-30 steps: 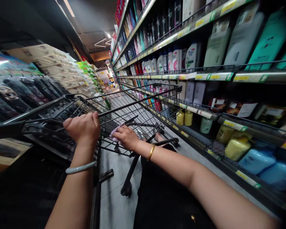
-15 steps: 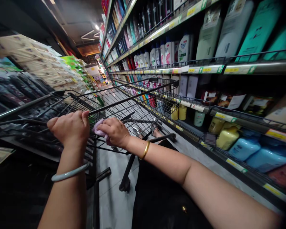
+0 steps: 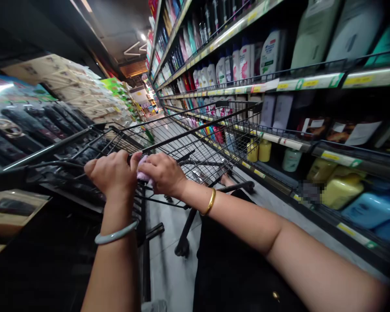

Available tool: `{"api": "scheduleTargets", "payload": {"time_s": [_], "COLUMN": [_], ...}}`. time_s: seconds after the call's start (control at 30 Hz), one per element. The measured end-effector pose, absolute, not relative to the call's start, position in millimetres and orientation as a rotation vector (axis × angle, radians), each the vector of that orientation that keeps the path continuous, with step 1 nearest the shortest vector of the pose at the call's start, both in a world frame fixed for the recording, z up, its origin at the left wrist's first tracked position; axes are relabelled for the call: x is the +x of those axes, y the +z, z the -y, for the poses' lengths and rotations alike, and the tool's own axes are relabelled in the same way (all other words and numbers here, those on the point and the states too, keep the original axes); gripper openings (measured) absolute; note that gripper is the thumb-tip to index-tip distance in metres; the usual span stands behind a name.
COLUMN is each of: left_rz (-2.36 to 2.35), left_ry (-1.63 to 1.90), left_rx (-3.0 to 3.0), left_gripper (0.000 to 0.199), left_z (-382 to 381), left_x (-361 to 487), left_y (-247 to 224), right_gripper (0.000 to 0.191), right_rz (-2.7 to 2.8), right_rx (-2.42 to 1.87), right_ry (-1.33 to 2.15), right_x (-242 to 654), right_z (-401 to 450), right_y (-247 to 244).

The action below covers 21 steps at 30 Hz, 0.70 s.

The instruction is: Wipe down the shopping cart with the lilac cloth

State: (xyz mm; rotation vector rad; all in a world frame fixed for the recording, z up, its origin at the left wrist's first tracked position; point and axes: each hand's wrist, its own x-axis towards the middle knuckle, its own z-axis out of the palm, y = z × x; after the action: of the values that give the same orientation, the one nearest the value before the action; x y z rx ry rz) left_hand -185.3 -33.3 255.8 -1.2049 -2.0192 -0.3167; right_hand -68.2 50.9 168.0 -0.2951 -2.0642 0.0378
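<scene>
My left hand (image 3: 115,175), with a pale bangle at the wrist, is closed round the black frame of a wire shopping cart (image 3: 195,138). Just to its right, my right hand (image 3: 165,175) wears a gold bangle and grips a lilac cloth (image 3: 144,170) against the same frame. The cloth shows between the two hands, partly covered by my right fingers. No items show in the cart's mesh basket, which extends forward and to the right.
Shelves (image 3: 312,82) of shampoo and lotion bottles line the right side. Packaged goods (image 3: 35,125) hang on the left, with stacked cartons (image 3: 65,82) behind. A grey tiled floor (image 3: 172,268) runs along the aisle below the cart.
The view has shifted, so hands and cart sit further right in the picture. The near right shelf items have slid rightward. My right hand is closer to my left hand, with less cloth showing.
</scene>
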Motion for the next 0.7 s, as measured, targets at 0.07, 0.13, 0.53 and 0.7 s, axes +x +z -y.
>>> {"api": "scheduleTargets", "payload": {"time_s": [0.07, 0.13, 0.53, 0.7], "left_rz": [2.019, 2.008, 1.944, 1.888], "left_ry": [-0.336, -0.338, -0.446, -0.503], "left_rx": [-1.209, -1.206, -1.185, -1.205], "left_gripper": [0.061, 0.063, 0.061, 0.061], "left_z": [33.1, 32.8, 29.7, 29.8], "left_x": [-184.9, -184.8, -187.0, -189.4], "left_y": [254.6, 252.9, 245.6, 243.1], "right_gripper": [0.029, 0.028, 0.030, 0.031], "right_rz": [2.126, 2.213, 2.151, 2.358], "right_rx": [-0.264, -0.255, -0.315, -0.395], "right_ry": [0.038, 0.064, 0.087, 0.044], "right_x": [-69.1, -66.1, -50.5, -41.3], "right_z": [-55.9, -61.6, -61.8, -69.4], "right_y": [149.8, 122.1, 142.3, 80.7]}}
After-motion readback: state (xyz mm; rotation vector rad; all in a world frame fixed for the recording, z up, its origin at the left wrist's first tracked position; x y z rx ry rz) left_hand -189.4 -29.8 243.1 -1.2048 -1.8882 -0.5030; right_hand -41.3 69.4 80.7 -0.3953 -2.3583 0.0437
